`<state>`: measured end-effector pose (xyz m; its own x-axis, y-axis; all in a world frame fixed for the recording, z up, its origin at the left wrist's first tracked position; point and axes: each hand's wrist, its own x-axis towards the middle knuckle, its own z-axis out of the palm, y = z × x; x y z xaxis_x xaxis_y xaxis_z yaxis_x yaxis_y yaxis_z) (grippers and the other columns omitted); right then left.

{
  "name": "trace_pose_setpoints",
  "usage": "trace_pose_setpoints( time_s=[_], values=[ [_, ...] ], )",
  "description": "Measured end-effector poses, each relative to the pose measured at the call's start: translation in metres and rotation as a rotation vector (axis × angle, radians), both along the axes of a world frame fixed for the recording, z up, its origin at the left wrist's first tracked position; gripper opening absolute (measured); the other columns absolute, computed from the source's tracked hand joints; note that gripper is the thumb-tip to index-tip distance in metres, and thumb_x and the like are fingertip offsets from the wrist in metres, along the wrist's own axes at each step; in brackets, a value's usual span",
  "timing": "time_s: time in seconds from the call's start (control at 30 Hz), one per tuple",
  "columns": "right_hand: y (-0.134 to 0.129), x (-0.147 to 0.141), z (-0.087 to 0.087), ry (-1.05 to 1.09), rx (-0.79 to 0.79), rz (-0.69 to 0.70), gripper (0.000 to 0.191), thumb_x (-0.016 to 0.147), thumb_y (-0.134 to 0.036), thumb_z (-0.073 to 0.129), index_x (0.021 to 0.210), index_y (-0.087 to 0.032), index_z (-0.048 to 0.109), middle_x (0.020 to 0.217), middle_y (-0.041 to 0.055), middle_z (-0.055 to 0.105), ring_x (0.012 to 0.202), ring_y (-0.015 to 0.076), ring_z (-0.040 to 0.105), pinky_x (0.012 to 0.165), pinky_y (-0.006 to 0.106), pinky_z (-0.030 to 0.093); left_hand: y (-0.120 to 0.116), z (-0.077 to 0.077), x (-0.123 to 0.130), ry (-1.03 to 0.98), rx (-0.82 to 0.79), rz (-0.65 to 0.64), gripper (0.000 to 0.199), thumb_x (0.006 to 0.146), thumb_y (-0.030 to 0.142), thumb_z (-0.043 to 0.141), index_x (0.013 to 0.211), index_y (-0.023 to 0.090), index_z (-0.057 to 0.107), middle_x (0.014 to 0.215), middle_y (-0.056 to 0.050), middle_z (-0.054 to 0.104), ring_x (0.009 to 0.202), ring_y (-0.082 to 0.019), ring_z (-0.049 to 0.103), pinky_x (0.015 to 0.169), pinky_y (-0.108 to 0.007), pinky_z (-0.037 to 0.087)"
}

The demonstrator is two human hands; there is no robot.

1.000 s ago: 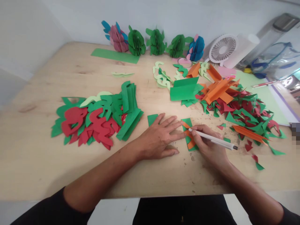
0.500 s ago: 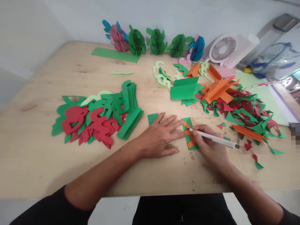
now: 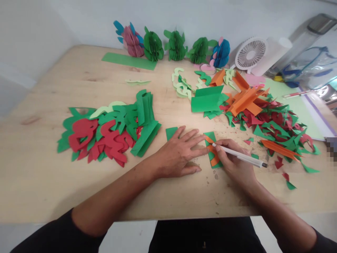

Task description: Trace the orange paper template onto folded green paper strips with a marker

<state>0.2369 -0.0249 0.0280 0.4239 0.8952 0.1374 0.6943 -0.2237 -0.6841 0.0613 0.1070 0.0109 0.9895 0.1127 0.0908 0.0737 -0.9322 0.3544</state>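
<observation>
My left hand [image 3: 184, 153] lies flat with its fingers spread, its fingertips pressing on an orange paper cutout [image 3: 214, 161]. That cutout rests on a green paper piece [image 3: 210, 134], which shows around its edges. A white pen [image 3: 237, 154] is gripped in my right hand [image 3: 237, 163], its tip at the cutout's edge. Another green paper piece [image 3: 171, 133] is partly hidden under my left hand. To the left are red paper cutouts [image 3: 112, 140] on green ones, and folded green paper strips [image 3: 146, 138].
Paper scraps [image 3: 281, 126] and folded orange paper [image 3: 249, 100] are heaped at the right. Along the wall stand several honeycomb paper figures [image 3: 176, 45], a white fan [image 3: 251, 54] and a clear bottle [image 3: 297, 45]. A flat green strip [image 3: 129, 61] lies at the back left.
Almost nothing differs. Both hands stay in place, with the pen at the cutout's edge; the pen's rear end has shifted very slightly left.
</observation>
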Motion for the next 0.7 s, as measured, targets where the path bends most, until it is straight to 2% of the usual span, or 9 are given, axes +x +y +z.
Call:
trace_pose_setpoints(
  time_s=[0.47, 0.7],
  values=[
    [-0.0027, 0.0009, -0.0001, -0.003, -0.017, -0.025, 0.017, 0.087, -0.034, 0.057, 0.083, -0.022, 0.067, 0.068, -0.0004, 0.070, 0.055, 0.0124, 0.059, 0.053, 0.023, 0.044, 0.0002, 0.0009, 0.0003, 0.001, -0.001, 0.003, 0.055, 0.090, 0.048, 0.058, 0.142, 0.032, 0.047, 0.152, -0.011, 0.041, 0.142, -0.039, 0.031, 0.112, -0.068, 0.018],
    [-0.0013, -0.0011, 0.0000, 0.050, -0.030, -0.030, 0.021, 0.087, -0.040, 0.057, 0.082, -0.022, 0.067, 0.070, 0.0011, 0.071, 0.057, 0.0139, 0.061, 0.052, 0.024, 0.045, -0.0001, 0.0012, -0.0001, 0.002, 0.005, 0.005, 0.055, 0.090, 0.049, 0.057, 0.142, 0.032, 0.047, 0.152, -0.010, 0.040, 0.142, -0.038, 0.031, 0.113, -0.067, 0.017]
  ],
)
